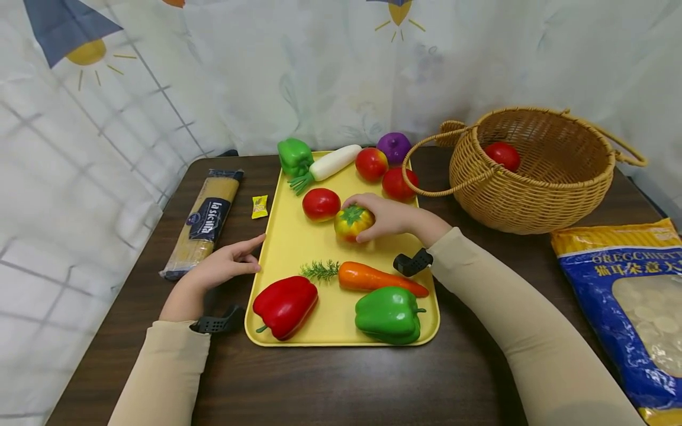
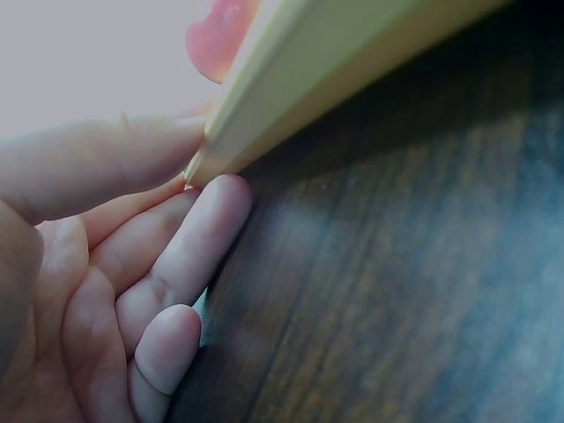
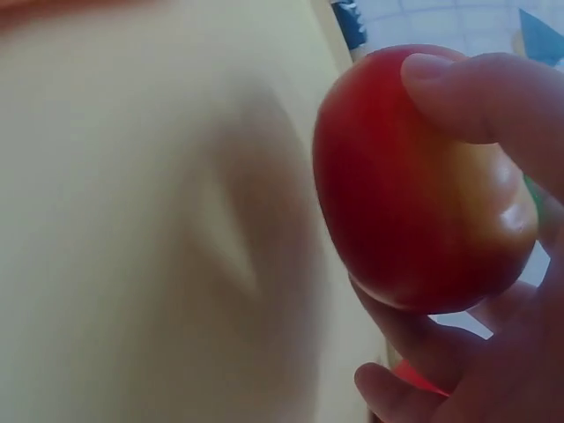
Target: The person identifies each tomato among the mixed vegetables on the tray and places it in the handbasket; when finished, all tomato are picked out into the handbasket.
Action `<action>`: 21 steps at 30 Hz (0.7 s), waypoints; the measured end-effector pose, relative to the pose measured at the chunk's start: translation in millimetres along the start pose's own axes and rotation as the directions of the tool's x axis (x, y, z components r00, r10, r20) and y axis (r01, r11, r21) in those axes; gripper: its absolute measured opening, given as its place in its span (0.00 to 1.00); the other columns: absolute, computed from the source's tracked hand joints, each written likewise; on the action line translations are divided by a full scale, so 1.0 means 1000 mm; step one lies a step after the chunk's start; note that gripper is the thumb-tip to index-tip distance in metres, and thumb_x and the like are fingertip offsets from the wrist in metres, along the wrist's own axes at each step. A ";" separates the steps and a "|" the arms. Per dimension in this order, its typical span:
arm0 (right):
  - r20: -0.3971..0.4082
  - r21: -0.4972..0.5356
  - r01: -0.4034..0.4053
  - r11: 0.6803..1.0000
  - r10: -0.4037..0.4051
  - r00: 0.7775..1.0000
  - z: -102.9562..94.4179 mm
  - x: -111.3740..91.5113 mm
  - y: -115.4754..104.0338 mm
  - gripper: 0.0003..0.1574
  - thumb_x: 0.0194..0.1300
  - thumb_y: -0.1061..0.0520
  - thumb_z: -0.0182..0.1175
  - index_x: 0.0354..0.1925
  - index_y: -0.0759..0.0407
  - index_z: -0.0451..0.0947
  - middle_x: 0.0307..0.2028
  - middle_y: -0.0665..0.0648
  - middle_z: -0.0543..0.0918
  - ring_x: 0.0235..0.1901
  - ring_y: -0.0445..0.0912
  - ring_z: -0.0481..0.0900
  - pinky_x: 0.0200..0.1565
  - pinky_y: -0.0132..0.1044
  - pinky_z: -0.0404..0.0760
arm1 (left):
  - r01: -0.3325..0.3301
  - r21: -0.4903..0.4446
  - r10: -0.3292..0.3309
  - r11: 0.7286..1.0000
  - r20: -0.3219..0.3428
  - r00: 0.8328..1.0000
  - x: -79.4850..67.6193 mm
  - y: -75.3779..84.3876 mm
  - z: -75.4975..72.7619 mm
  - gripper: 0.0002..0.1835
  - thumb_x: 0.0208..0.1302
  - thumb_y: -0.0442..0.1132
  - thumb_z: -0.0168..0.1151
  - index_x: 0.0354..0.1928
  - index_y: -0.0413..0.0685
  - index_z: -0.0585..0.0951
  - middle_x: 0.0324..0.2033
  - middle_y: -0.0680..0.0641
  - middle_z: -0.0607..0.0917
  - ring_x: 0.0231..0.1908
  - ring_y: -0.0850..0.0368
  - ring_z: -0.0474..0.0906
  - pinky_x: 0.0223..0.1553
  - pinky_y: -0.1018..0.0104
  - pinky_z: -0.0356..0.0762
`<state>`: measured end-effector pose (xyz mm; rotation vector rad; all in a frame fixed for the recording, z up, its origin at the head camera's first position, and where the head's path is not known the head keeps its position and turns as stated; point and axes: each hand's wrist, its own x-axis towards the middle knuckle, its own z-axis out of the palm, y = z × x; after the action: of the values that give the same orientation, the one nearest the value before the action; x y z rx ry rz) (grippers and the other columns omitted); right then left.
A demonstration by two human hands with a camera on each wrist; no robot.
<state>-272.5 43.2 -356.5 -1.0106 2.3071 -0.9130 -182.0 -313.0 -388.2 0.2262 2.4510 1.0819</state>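
Note:
My right hand (image 1: 380,214) grips a round red-and-yellow fruit (image 1: 353,223) with a green leafy top, over the middle of the yellow tray (image 1: 298,251). In the right wrist view the thumb lies on the fruit's red side (image 3: 388,176), with fingers beneath, and a shadow falls on the tray beside it. At the tray's left edge, my left hand (image 1: 226,264) touches the rim with thumb and fingertips, the index finger extended. Close to the held fruit lies a red tomato (image 1: 321,205). An orange carrot (image 1: 375,278) is nearer me, with a red bell pepper (image 1: 286,306) and a green one (image 1: 389,315).
Along the tray's back are another green pepper (image 1: 295,156), a white radish (image 1: 335,163), two more red fruits and a purple vegetable (image 1: 394,148). A wicker basket (image 1: 527,204) holding a red tomato (image 1: 503,156) stands right. Pasta packs (image 1: 205,222) and a yellow sachet (image 1: 259,207) lie around.

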 end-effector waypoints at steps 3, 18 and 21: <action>-0.028 0.016 0.015 1.000 -0.015 0.999 -0.002 -0.006 -0.002 0.39 0.49 0.53 0.66 0.59 0.51 0.61 0.55 0.58 0.64 0.53 0.50 0.63 0.56 0.44 0.65 | 0.004 -0.007 -0.004 1.000 0.002 1.000 0.000 0.000 0.000 0.38 0.60 0.44 0.58 0.70 0.51 0.53 0.35 0.44 0.81 0.36 0.56 0.73 0.40 0.67 0.71; -0.118 0.150 0.030 0.988 -0.012 0.993 -0.011 -0.035 -0.014 0.49 0.48 0.55 0.69 0.62 0.54 0.51 0.56 0.57 0.65 0.50 0.49 0.71 0.53 0.43 0.72 | -0.002 -0.025 0.002 1.000 0.002 1.000 0.001 -0.002 0.001 0.38 0.59 0.45 0.59 0.69 0.50 0.54 0.34 0.44 0.81 0.35 0.57 0.73 0.40 0.68 0.71; -0.142 0.121 0.052 0.991 -0.034 0.989 -0.020 -0.045 -0.017 0.47 0.49 0.55 0.68 0.62 0.54 0.54 0.55 0.57 0.65 0.50 0.49 0.70 0.53 0.44 0.72 | -0.001 -0.022 0.001 1.000 -0.005 1.000 0.000 -0.001 0.001 0.38 0.59 0.45 0.59 0.69 0.50 0.54 0.34 0.44 0.81 0.35 0.57 0.73 0.39 0.68 0.71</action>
<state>-249.1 76.6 -324.3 -0.9750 2.3153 -1.1641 -181.4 -313.3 -389.8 0.2182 2.4417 1.1109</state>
